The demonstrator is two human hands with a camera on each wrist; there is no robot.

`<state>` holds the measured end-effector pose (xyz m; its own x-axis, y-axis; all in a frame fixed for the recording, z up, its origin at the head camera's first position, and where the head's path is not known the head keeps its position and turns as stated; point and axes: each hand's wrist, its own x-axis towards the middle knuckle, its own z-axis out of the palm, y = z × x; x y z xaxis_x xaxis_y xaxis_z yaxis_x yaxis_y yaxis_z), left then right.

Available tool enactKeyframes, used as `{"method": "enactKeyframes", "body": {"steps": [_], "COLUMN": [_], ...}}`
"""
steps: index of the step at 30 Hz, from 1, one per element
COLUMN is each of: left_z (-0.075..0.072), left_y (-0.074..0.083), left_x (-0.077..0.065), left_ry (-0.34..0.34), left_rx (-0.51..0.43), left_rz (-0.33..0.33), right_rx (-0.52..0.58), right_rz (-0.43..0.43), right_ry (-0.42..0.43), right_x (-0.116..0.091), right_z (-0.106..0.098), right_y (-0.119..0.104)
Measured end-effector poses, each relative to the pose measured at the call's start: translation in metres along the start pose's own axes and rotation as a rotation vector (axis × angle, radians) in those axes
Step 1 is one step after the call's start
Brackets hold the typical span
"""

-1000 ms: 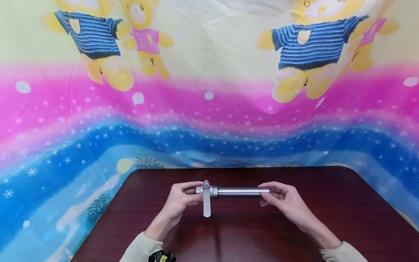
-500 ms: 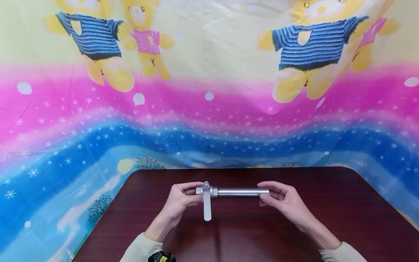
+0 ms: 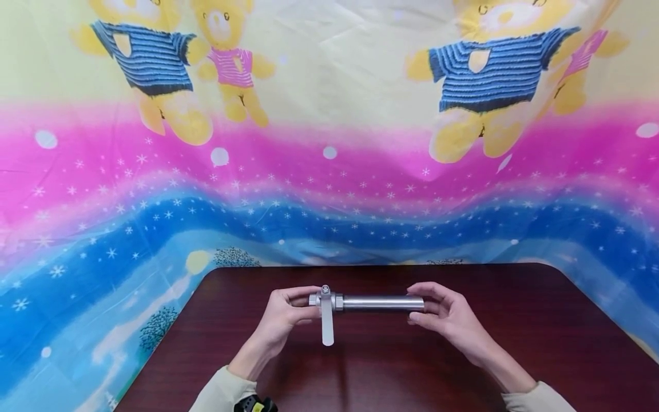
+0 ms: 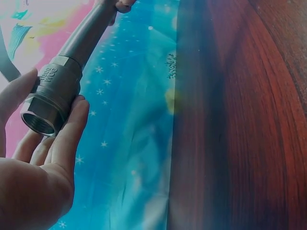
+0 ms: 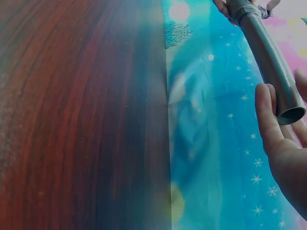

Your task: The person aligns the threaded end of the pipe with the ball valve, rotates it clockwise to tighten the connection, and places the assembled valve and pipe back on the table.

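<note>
1. Silver metal ball valve (image 4: pixel 53 79) joined to a straight, smooth steel pipe (image 3: pixel 383 303): held level above the dark red-brown, wood-grained table (image 3: pixel 422 372).
2. Left hand (image 3: pixel 278 320): I see thumb and fingers clamped on the valve body, presumably because the bulkier end needs the firmer hold.
3. Right hand (image 3: pixel 448 312): fingers and thumb parted around the pipe's hollow end, likely to guard or steady it; I cannot tell whether they touch.
4. Finish, from my wrist views: dull grey sheen, "1000 WOG" lettering, threaded valve mouth, plain pipe rim.
5. Flat silver metal lever (image 3: pixel 327 329): set crosswise to the pipe, pointing towards the person.
</note>
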<state>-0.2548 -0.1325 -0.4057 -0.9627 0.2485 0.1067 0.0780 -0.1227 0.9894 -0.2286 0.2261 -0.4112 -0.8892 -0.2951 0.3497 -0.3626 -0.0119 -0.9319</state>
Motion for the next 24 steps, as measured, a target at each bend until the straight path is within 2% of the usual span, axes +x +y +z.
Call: {"method": "enactKeyframes", "body": {"steps": [8, 15, 20, 24], "left_z": [-0.0003, 0.0000, -0.0004, -0.0007], "left_y": [-0.0007, -0.0011, -0.0004, 0.0014], "left_x": [0.0002, 0.0010, 0.0006, 0.0004], "left_ry": [0.002, 0.014, 0.014, 0.011], "left_rx": [-0.009, -0.015, -0.016, -0.004], "left_rz": [0.002, -0.004, -0.006, 0.007], "right_rx": [-0.072, -0.015, -0.060, -0.029], "right_rz": [0.042, -0.013, 0.011, 0.012], "right_ry": [0.023, 0.000, 0.014, 0.009], "right_x": [0.0007, 0.0020, 0.0030, 0.0031], "right_z": [0.0007, 0.0011, 0.0027, 0.0032], "right_y": [-0.0011, -0.0006, -0.0008, -0.0004]}}
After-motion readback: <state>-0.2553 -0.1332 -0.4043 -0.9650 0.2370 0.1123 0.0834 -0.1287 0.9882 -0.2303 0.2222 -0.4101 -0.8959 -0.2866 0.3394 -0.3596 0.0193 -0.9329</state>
